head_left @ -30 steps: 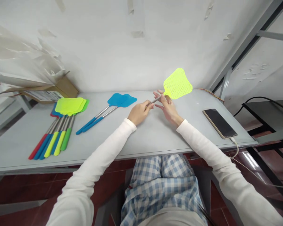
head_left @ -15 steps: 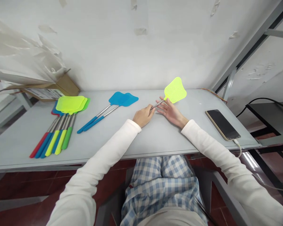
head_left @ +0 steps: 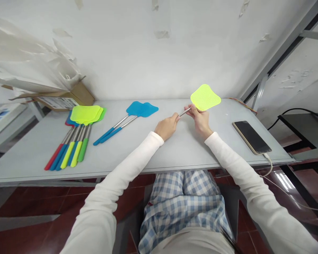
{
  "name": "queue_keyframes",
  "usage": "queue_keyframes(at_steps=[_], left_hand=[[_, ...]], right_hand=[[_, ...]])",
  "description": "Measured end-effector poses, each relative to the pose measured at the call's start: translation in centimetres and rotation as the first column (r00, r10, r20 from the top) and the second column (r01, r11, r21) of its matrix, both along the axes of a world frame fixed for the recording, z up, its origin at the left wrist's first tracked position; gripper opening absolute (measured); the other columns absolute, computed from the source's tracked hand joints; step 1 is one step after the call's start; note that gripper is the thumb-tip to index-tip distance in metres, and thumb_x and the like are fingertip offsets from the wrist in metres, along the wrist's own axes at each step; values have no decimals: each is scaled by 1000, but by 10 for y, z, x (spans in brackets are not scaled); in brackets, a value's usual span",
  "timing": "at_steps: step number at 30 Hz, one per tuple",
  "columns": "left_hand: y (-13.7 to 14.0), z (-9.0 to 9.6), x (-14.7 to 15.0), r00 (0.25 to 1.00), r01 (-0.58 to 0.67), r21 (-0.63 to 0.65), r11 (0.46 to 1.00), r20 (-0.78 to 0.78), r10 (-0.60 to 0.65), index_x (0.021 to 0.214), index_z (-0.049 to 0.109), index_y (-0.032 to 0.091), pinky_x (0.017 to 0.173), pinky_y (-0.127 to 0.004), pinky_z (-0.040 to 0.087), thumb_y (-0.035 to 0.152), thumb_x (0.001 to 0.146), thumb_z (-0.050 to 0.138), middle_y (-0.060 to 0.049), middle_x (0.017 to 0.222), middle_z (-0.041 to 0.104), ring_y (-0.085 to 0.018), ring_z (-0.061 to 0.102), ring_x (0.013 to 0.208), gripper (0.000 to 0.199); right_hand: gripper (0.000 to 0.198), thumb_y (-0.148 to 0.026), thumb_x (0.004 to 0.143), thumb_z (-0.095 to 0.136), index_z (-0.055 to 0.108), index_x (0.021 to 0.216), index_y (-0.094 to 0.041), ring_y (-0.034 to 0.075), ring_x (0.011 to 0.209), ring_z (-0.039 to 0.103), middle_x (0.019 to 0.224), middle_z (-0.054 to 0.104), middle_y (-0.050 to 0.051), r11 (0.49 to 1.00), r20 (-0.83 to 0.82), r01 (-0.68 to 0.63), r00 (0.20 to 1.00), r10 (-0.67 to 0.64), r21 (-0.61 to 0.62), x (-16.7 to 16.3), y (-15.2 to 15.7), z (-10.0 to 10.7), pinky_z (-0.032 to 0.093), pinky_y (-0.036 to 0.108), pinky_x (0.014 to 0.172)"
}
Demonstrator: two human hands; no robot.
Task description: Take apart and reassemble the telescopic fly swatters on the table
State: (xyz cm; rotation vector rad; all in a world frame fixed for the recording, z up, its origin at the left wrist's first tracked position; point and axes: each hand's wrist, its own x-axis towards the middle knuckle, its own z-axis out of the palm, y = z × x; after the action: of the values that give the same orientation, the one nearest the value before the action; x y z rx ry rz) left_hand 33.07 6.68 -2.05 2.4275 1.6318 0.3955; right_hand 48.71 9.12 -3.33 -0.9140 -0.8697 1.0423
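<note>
A yellow fly swatter [head_left: 205, 97] is held over the table between both hands, its perforated head up and to the right. My left hand [head_left: 167, 127] is wrapped round its handle end, hiding the grip. Near the base of the head, my right hand [head_left: 200, 119] pinches the metal rod with its fingers closed. To the left lie two blue fly swatters [head_left: 137, 109], overlapping, with their handles toward the front left. Farther left is a stack of several fly swatters [head_left: 86, 114] with red, blue, yellow and green grips, yellow heads on top.
The grey table [head_left: 137, 155] runs along a white wall. A phone [head_left: 251, 137] with a white cable lies on the right. An opened cardboard box [head_left: 81, 94] stands at the back left, and thin wires [head_left: 242, 104] lie at the back right corner.
My right hand has gone from spread fingers to closed ones on the rod near the head. The yellow fly swatter has turned, its head shifting right. The view has also shifted slightly.
</note>
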Motion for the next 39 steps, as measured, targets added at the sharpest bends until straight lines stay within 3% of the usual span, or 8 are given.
queue_keyframes(at_steps=[9, 15, 19, 27, 34, 39], left_hand=[[-8, 15, -7, 995, -8, 39, 999, -102, 12, 118, 51, 21, 74, -32, 45, 38, 103, 20, -11, 101, 72, -26, 69, 92, 38], [-25, 5, -41, 981, -26, 6, 1000, -191, 27, 115, 53, 21, 69, -31, 44, 39, 103, 21, -10, 98, 73, -25, 70, 87, 39], [-34, -2, -65, 978, 4, -7, 1000, -207, -6, 112, 54, 21, 64, -30, 41, 39, 103, 20, -8, 93, 73, -25, 69, 83, 40], [-28, 2, -101, 973, -22, 94, 995, -228, 43, 106, 56, 21, 62, -29, 37, 42, 102, 20, -8, 89, 72, -24, 68, 80, 42], [-23, -4, -106, 990, -32, 52, 998, -133, 38, 106, 57, 23, 65, -30, 39, 45, 99, 20, -7, 86, 71, -25, 66, 81, 43], [-21, -1, -105, 990, -5, 41, 999, -139, 11, 108, 55, 23, 67, -31, 41, 45, 99, 19, -8, 89, 71, -26, 67, 85, 43]], right_hand=[[17, -30, 81, 74, 67, 75, -16, 15, 81, 71, 76, 70, 4, 999, -75, 24, 997, -27, -42, 10, 14, 12, 61, 32, 87], [17, -24, 83, 73, 60, 73, -18, 10, 71, 68, 68, 65, -3, 964, -117, 254, 958, -261, -76, 74, 39, 19, 61, 27, 84], [15, -24, 86, 70, 63, 77, -16, 10, 74, 69, 71, 67, 0, 985, -68, 150, 985, -156, -90, 103, 46, 23, 60, 27, 86], [16, -25, 90, 66, 62, 77, -17, 12, 87, 70, 79, 67, 1, 982, -30, 188, 982, -189, -34, 126, 70, 40, 55, 29, 96], [32, -54, 91, 57, 65, 91, -23, 21, 109, 67, 99, 71, 6, 988, 89, 150, 984, -153, 39, 131, 61, 43, 55, 39, 96], [25, -45, 95, 52, 63, 91, -22, 19, 107, 68, 99, 71, 5, 983, 97, 182, 978, -183, 19, 136, 61, 43, 54, 37, 94]])
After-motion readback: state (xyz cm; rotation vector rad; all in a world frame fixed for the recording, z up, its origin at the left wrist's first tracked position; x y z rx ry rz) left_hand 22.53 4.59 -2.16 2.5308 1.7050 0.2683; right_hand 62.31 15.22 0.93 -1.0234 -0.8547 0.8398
